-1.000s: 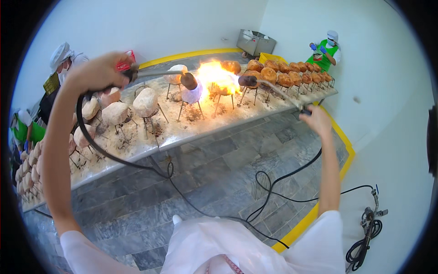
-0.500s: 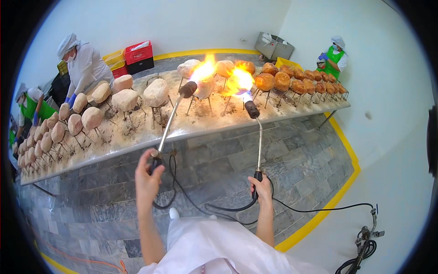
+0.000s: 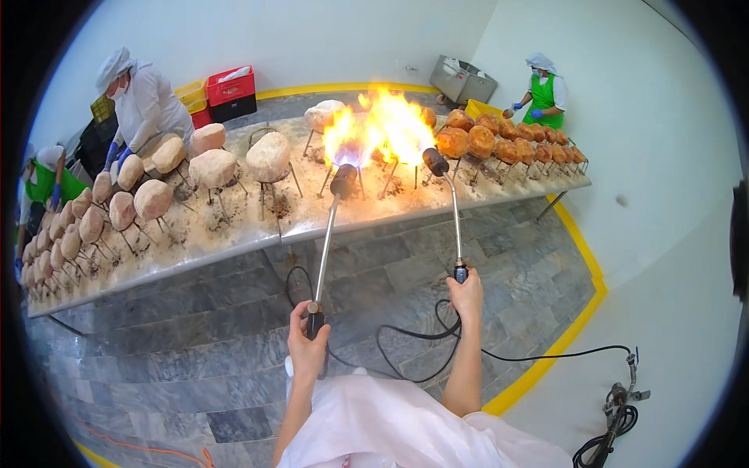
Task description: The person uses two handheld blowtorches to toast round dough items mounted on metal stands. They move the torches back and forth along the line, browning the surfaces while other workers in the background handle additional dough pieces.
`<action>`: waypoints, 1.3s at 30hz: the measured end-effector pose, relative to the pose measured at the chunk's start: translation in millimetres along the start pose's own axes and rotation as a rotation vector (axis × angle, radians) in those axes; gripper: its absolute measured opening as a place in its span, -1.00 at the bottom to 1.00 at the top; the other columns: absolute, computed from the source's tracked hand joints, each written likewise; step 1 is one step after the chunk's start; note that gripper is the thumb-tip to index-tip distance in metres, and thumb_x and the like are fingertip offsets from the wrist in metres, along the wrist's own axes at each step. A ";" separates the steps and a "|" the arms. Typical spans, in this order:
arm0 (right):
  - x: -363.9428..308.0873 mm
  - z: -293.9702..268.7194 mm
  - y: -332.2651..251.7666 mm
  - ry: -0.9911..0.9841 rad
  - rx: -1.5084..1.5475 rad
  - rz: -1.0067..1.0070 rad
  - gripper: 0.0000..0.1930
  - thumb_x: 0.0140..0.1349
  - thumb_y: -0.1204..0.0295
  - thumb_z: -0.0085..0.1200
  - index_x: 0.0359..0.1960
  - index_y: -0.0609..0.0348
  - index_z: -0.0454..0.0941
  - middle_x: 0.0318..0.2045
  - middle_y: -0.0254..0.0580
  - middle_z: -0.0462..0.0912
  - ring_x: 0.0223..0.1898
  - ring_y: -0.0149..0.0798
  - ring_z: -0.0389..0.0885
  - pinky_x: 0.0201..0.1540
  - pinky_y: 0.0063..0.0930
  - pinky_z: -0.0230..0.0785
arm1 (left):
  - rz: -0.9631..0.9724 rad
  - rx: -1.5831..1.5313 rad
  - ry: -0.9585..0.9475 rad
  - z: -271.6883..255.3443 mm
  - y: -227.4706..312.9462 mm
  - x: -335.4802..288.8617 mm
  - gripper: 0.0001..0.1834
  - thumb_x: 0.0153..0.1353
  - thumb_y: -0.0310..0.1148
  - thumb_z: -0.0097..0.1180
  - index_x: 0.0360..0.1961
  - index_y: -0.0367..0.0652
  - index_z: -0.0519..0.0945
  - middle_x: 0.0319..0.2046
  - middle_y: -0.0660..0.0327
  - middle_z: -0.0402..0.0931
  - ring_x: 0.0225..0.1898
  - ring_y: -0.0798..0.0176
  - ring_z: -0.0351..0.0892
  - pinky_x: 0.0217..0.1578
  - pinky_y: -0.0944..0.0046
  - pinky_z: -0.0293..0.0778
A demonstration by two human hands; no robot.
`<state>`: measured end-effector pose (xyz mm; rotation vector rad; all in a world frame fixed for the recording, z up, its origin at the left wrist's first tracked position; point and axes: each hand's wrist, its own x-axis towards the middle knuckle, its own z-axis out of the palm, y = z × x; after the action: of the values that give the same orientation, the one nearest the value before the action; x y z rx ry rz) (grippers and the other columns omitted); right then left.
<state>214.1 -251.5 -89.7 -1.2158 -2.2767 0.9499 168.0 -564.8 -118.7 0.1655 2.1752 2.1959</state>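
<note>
My left hand (image 3: 308, 335) is closed round the black handle of a gas torch (image 3: 325, 249), whose dark nozzle points up and away over the table. Closed on the handle of a second gas torch (image 3: 456, 210) is my right hand (image 3: 466, 296). Flames (image 3: 380, 129) from both nozzles merge over a rounded lump on a metal stand, mostly hidden by the fire. Pale, coated lumps (image 3: 268, 157) stand on wire legs to the left; browned lumps (image 3: 480, 141) stand to the right. I cannot tell what food the lumps are.
The long, pale table (image 3: 234, 253) is dusted and speckled. Black hoses (image 3: 417, 334) loop below my hands toward a wall valve (image 3: 616, 409). Co-workers stand at the far left (image 3: 148, 105) and far right (image 3: 546, 93). Crates (image 3: 231, 90) and a metal cart (image 3: 462, 78) are behind.
My left hand and its torch have swung right and lower; my right hand has risen slightly rightward. The two separate flames now merge. The far-right co-worker has turned toward the browned lumps.
</note>
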 end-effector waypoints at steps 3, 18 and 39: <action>0.7 5.1 28.6 0.016 0.057 -0.105 -0.73 -0.02 0.47 0.10 -0.28 0.30 0.39 -0.77 -0.24 0.45 -0.81 -0.37 0.42 -0.77 -0.46 0.24 | 0.048 -0.040 -0.008 3.7 -5.5 3.7 -0.42 -0.02 -0.67 0.13 0.06 -0.07 0.33 -0.50 0.33 0.44 -0.58 0.53 0.33 -0.60 0.51 0.22; 22.9 -21.5 -16.2 -0.006 -0.115 -0.177 -0.65 -0.09 0.35 0.07 -0.30 0.38 0.44 -0.45 0.18 0.56 -0.40 0.13 0.58 -0.34 -0.17 0.41 | -0.082 0.047 0.011 -5.2 -9.4 0.3 -0.47 -0.01 -0.59 0.17 0.04 -0.10 0.37 -0.50 0.31 0.46 -0.51 0.49 0.35 -0.47 0.46 0.29; 8.6 78.7 135.9 -0.865 1.187 0.524 -0.91 0.12 0.50 0.01 -0.37 0.03 0.38 -0.78 -0.43 0.29 -0.86 -0.46 0.17 -0.77 -0.54 0.02 | -0.001 0.094 0.055 18.3 14.8 -5.9 -0.46 0.01 -0.61 0.14 0.06 -0.04 0.36 -0.48 0.32 0.47 -0.51 0.48 0.36 -0.48 0.46 0.27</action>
<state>239.3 -220.7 -241.9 -0.8444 -1.1808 2.8460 176.5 -547.5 -104.0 0.1080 2.3080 2.1241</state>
